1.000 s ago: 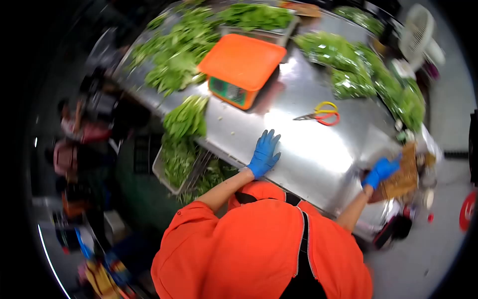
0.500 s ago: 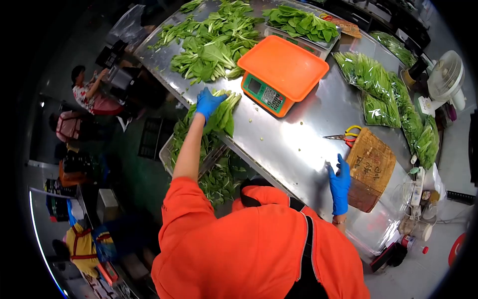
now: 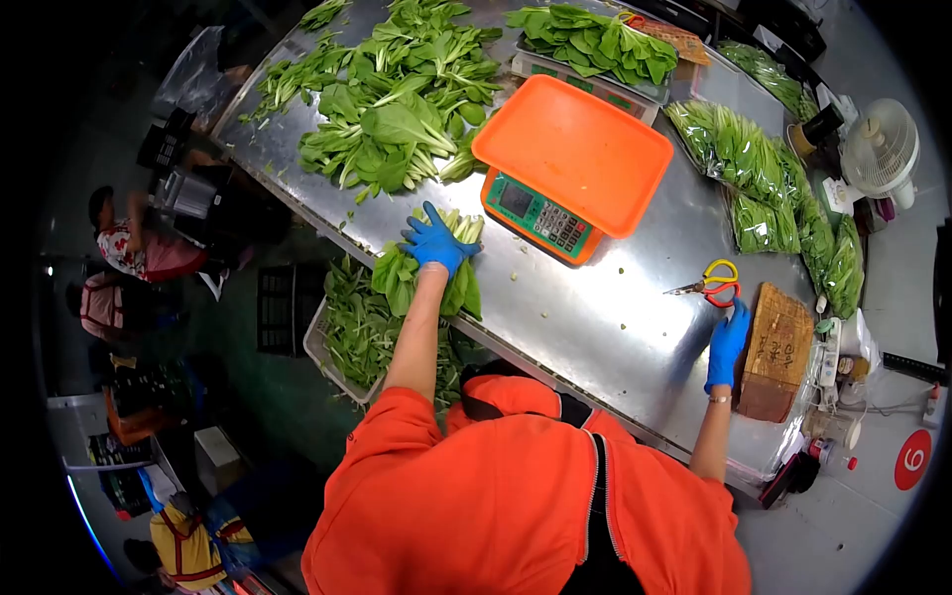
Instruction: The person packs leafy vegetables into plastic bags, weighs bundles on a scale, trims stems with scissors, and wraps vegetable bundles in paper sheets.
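Observation:
My left hand (image 3: 436, 241), in a blue glove, rests with spread fingers on a bunch of leafy greens (image 3: 399, 283) at the table's near edge. The bunch's pale stems point toward the orange scale (image 3: 573, 154). On the right, my gloved right hand (image 3: 728, 347) has its fingers stretched toward the scissors (image 3: 702, 288), fingertips at the red handle. Whether they touch it I cannot tell. The scissors have one yellow and one red handle, blades pointing left. Just right of that hand lies a brown block (image 3: 778, 352) with handwriting on it.
A large heap of greens (image 3: 397, 119) covers the table's far left. Behind the orange scale, another scale carries greens (image 3: 595, 45). Bagged greens (image 3: 739, 159) and a white fan (image 3: 881, 149) stand right. Below the edge sits a crate of greens (image 3: 315, 342). Other people are at the left.
My right hand has moved forward to the scissors, and the brown block now lies farther right of them. My left hand's fingers are spread wider on the greens. The camera view has shifted.

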Tool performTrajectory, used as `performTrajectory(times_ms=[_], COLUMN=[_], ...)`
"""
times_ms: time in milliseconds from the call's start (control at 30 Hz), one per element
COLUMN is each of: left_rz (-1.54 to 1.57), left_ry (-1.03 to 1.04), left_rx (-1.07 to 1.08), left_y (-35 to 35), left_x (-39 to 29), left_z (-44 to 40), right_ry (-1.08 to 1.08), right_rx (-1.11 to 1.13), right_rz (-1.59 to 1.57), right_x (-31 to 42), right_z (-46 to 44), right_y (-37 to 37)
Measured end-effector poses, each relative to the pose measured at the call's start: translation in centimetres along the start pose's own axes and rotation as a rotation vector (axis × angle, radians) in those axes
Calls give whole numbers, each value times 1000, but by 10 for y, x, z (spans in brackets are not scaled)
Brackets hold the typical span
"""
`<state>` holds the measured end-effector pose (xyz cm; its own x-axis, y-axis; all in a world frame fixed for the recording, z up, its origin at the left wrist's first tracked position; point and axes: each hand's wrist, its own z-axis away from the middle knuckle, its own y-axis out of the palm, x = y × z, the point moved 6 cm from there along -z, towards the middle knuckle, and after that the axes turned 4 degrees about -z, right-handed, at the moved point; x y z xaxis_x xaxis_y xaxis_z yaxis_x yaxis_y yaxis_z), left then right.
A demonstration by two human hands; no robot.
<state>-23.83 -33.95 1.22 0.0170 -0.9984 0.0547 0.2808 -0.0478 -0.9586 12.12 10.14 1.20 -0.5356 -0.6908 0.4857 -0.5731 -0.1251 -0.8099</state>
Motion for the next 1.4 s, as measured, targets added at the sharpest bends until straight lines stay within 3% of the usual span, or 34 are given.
performTrajectory(times_ms=[33, 167, 200, 233, 300, 333, 467, 533, 633, 700, 767, 833, 900, 967, 1133, 1300, 1400], left_rz=[-62, -84, -55, -28, -40, -7, -26, 27, 80, 85, 79, 64, 48, 75, 384, 742, 774], left_ry=[-23, -41, -38, -33, -33, -11, -20, -27, -20, 2, 48, 67, 85, 149, 304, 536, 484], left_rx=[-56, -77, -4, 68, 26, -2, -26, -10, 70, 123, 79, 4, -74, -154, -232, -597, -675], left_y=[-3, -9, -4, 0, 2, 3, 5, 6, 17, 22, 17, 10, 11, 15, -24, -90, -111], left_x=[0, -3, -3, -4, -5, -5, -2, 1, 5, 5, 3, -4, -6, -7, 4, 35, 60], left_z=[1, 7, 5, 3, 3, 3, 0, -7, -18, -24, -20, -11, -7, -6, 26, 82, 105], right_ry=[4, -318, -402, -401, -374, -476, -437, -434, -420, -416, -166, -87, -25, 24, -42, -125, -305], right_rx=[0, 104, 143, 137, 365, 297, 447, 597, 635, 689, 868, 909, 872, 868, 815, 756, 738], right_rz=[1, 235, 306, 285, 250, 258, 197, 312, 308, 91, 221, 70, -404, -674, -783, -756, -761], right_x=[3, 11, 16, 15, 5, 6, 4, 15, 28, 23, 44, 53, 89, 113, 232, 320, 361], right_z=[-9, -43, -46, -51, -59, -62, -74, -72, -54, -31, 3, 43, 73, 101, 96, 68, 55], right_y=[1, 12, 21, 24, 37, 36, 37, 33, 18, 19, 11, 22, 28, 56, 80, 83, 66])
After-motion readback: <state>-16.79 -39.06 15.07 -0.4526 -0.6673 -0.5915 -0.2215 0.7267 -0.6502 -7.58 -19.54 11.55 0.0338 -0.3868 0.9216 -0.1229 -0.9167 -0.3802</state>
